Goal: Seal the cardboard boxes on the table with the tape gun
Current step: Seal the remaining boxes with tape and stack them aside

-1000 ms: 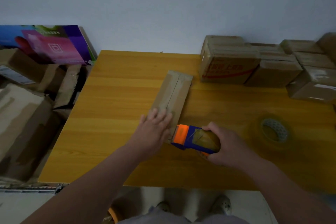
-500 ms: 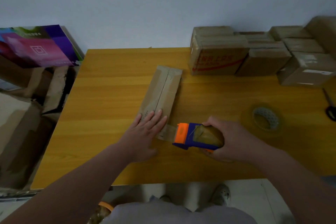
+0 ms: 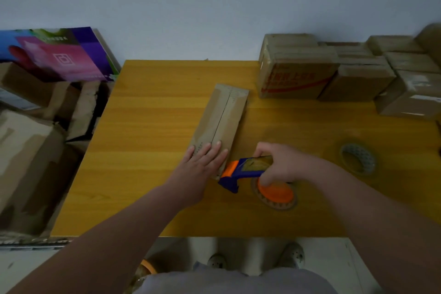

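Observation:
A long, narrow cardboard box (image 3: pixel 223 117) lies in the middle of the yellow wooden table (image 3: pixel 148 145), its centre seam running away from me. My left hand (image 3: pixel 202 162) rests flat on the box's near end, fingers spread. My right hand (image 3: pixel 279 164) grips a blue and orange tape gun (image 3: pixel 241 172), tilted on its side so the orange roll hub faces up. The gun's orange front edge touches the box's near end, right beside my left fingers.
Several taped cardboard boxes (image 3: pixel 310 71) are stacked along the table's back right. A spare tape roll (image 3: pixel 358 159) lies to the right. Piled cardboard (image 3: pixel 31 150) and a purple carton (image 3: pixel 57 55) sit beyond the left edge. My feet show below the near edge.
The tape gun has rolled onto its side, showing its orange hub, and its front edge stays at the box's near end. My left hand stays pressed on the box.

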`<state>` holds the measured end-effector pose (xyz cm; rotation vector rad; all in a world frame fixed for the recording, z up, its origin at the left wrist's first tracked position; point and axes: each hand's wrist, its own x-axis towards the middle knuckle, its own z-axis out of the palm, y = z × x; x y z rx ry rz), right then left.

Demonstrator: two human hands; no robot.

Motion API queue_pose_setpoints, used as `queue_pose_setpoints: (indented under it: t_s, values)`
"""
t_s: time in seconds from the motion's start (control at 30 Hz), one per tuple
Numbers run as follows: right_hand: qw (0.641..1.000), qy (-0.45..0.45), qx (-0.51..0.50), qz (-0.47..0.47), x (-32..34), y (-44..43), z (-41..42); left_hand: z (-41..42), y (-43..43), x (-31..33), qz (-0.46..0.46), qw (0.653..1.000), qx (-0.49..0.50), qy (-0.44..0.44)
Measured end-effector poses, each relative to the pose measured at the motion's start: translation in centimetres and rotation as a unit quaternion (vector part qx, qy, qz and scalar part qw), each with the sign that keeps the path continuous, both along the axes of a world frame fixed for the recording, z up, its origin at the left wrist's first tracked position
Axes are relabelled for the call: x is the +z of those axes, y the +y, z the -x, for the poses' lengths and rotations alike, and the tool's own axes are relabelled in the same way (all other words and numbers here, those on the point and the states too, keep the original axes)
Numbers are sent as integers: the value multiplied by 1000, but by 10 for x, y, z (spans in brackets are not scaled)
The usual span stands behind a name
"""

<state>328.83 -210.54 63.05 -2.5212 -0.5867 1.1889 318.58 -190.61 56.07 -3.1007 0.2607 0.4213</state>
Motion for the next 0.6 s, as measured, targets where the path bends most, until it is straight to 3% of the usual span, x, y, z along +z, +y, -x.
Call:
queue_pose_setpoints:
  t_s: [0.17, 0.43, 0.53, 0.6]
  values:
    - [999, 45, -28, 12, 0, 0, 1, -2, -4, 5, -8, 1000, 7, -7]
    - [994, -26, 7, 107, 3, -19, 6, -5, -7, 11, -13, 1000, 3, -23]
    - [992, -64, -100, 35, -5, -34, 7, -6, -8, 13, -19, 999, 11, -42]
    - [979, -119, -165, -13, -11, -41, 7, -5, -7, 13, -14, 992, -8, -125]
